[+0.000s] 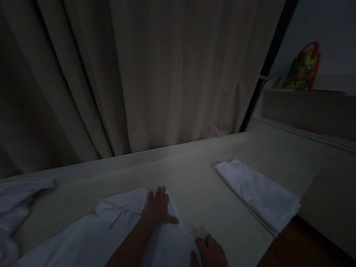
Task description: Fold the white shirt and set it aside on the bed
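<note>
A white collared shirt (91, 237) lies spread on a pale wooden surface (203, 195) in dim light. My left hand (159, 208) rests flat on the shirt near its collar, fingers apart and pointing away from me. My right hand (210, 255) is at the shirt's right edge near the bottom of the view, its fingers curled at the fabric; whether it pinches the cloth is unclear. A folded white garment (258, 195) lies to the right, apart from both hands.
Beige curtains (152, 72) hang along the far edge of the surface. Crumpled white cloth (11, 209) lies at the far left. A colourful bag (304, 68) stands on a shelf at the upper right. Dark wooden floor (290, 254) shows at the lower right.
</note>
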A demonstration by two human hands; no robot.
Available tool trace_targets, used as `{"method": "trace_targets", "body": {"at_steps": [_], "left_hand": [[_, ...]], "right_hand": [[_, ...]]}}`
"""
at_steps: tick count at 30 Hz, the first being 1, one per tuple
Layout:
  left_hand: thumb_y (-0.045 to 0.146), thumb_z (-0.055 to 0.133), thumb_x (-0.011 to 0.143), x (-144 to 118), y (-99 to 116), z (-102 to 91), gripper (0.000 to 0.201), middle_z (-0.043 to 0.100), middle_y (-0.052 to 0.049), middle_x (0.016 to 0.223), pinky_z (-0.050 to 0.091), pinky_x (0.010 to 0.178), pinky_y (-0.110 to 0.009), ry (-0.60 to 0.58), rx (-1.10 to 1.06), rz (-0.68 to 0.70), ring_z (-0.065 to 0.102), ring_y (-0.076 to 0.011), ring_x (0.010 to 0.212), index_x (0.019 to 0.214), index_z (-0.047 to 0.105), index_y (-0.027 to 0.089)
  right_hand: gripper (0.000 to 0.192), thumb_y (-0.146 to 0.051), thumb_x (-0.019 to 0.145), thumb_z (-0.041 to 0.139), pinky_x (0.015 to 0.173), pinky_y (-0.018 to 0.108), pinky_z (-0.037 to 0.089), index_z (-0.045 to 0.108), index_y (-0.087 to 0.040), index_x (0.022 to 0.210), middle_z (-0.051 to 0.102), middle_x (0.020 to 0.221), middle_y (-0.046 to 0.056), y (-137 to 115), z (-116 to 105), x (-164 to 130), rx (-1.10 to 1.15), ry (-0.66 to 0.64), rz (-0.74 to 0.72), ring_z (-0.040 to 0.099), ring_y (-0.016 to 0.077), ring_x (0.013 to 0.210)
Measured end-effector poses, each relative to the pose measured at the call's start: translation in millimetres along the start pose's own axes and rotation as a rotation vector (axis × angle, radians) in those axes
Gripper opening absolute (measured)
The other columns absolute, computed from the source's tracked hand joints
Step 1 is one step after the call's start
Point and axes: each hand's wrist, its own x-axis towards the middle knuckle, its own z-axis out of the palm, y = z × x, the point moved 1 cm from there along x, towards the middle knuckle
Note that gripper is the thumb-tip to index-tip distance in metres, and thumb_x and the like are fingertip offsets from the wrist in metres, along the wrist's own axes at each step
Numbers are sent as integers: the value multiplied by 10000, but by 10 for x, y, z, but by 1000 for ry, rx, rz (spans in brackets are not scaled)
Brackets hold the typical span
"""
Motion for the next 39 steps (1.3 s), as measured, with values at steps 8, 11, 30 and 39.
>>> {"method": "trace_targets", "body": {"at_steps": [8, 11, 30, 39], "left_hand": [[831, 576, 442, -86, 83, -86, 1166, 207, -257, 1515, 111, 1122, -641, 26, 8, -26, 134, -418, 1416, 1329, 414, 91], [823, 569, 473, -116, 95, -69, 1137, 215, -247, 1515, 138, 1116, -647, 25, 2, -34, 166, -420, 1408, 1330, 414, 93], [833, 509, 544, -148, 56, 50, 1102, 257, -230, 1501, 178, 1111, -648, 61, 15, -60, 240, -406, 1390, 1377, 354, 130], [784, 427, 673, -179, 90, 38, 1010, 282, -194, 1507, 125, 1173, -547, 70, 22, 112, 219, -332, 1414, 1395, 302, 88]], "right_hand": [[199, -286, 697, 595, 568, 316, 417, 553, -248, 887, 578, 727, 22, 28, -43, 21, -30, 34, -86, 561, 184, 608], [193, -281, 700, 594, 578, 322, 423, 552, -247, 885, 583, 739, 25, 26, -62, 23, -37, 29, -59, 566, 189, 621], [291, -280, 710, 590, 566, 318, 448, 560, -222, 994, 596, 792, 57, 50, -8, 8, -30, 43, -87, 572, 193, 649], [195, -243, 710, 604, 618, 332, 426, 555, -238, 898, 580, 824, 46, 35, -67, 12, 78, 44, -110, 542, 203, 713]]}}
